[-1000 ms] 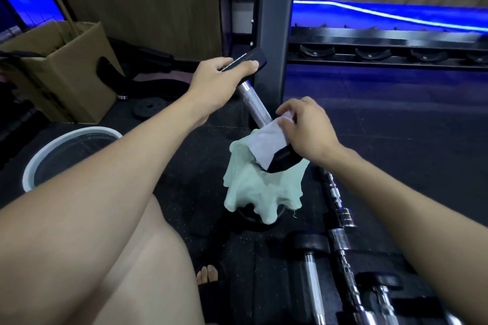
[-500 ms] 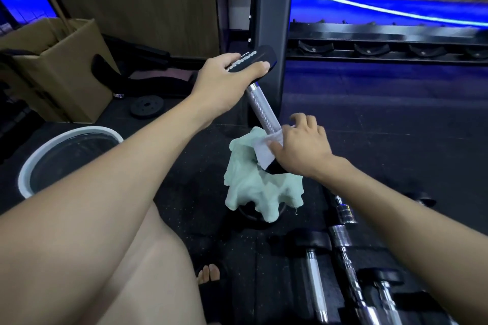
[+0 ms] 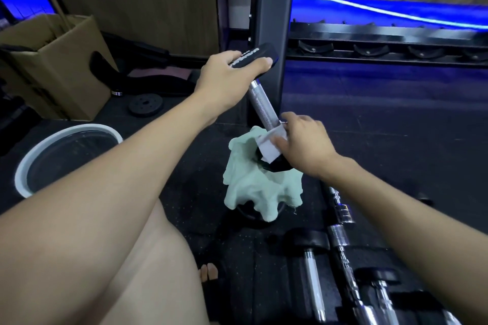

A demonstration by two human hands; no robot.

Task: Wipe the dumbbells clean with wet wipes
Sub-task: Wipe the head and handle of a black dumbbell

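Observation:
A dumbbell (image 3: 263, 103) with a knurled silver handle and black ends stands tilted over the floor. My left hand (image 3: 227, 79) grips its upper black end. Its lower end rests on a pale green cloth (image 3: 253, 187) draped over a dark round object. My right hand (image 3: 303, 144) presses a white wet wipe (image 3: 268, 146) against the lower black end, where the handle meets it.
More dumbbells (image 3: 311, 264) and a chrome bar (image 3: 340, 216) lie on the black mat at lower right. A white-rimmed basin (image 3: 66, 134) stands at left, a cardboard box (image 3: 52, 66) behind it, a small weight plate (image 3: 145, 104) nearby. A dark post (image 3: 272, 8) and rack rise behind.
My right hand with the wipe slid round the lower end of the dumbbell, towards the handle. My left hand kept its hold on the upper end.

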